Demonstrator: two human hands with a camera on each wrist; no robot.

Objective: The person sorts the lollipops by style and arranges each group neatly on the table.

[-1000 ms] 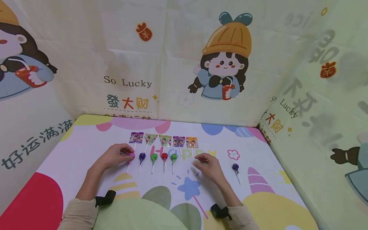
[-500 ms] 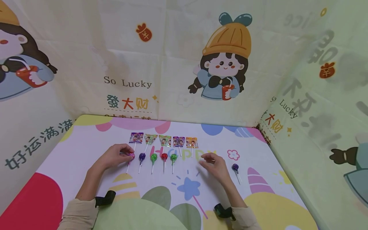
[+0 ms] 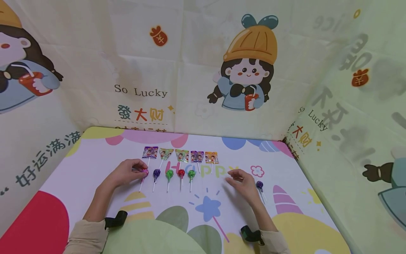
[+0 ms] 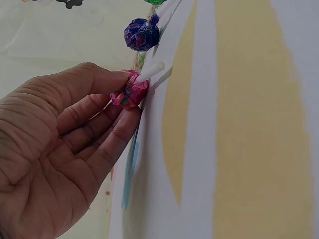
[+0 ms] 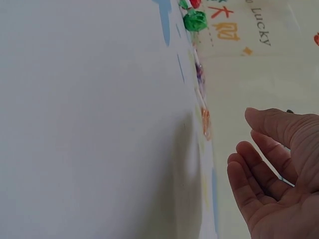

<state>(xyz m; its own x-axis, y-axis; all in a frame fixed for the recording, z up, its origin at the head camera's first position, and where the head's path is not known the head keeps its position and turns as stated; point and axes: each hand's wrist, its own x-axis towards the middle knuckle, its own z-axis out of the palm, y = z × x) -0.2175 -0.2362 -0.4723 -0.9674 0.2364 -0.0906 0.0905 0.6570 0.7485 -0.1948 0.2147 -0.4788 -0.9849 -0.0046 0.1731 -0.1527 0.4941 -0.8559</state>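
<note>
On the left of the table, my left hand (image 3: 129, 173) pinches the head of a pink lollipop (image 4: 130, 90) between thumb and fingers; its white stick points toward me. Beside it in the same row lie a purple lollipop (image 3: 157, 173), a green lollipop (image 3: 169, 174), a red lollipop (image 3: 181, 173) and a second green lollipop (image 3: 191, 174). My right hand (image 3: 242, 183) hovers over the table with fingers loosely bent and nothing between them. Just right of it lies a lone purple lollipop (image 3: 259, 185), its stick partly close behind the wrist.
Behind the row lie several flat-wrapped lollipops, among them a purple packet (image 3: 150, 152) and an orange packet (image 3: 211, 157). The patterned tabletop (image 3: 133, 204) ends against a printed cloth backdrop (image 3: 190, 70) at the back and sides.
My right hand has moved rightward, away from the row and closer to the lone purple lollipop. The left hand stays in place on the pink lollipop.
</note>
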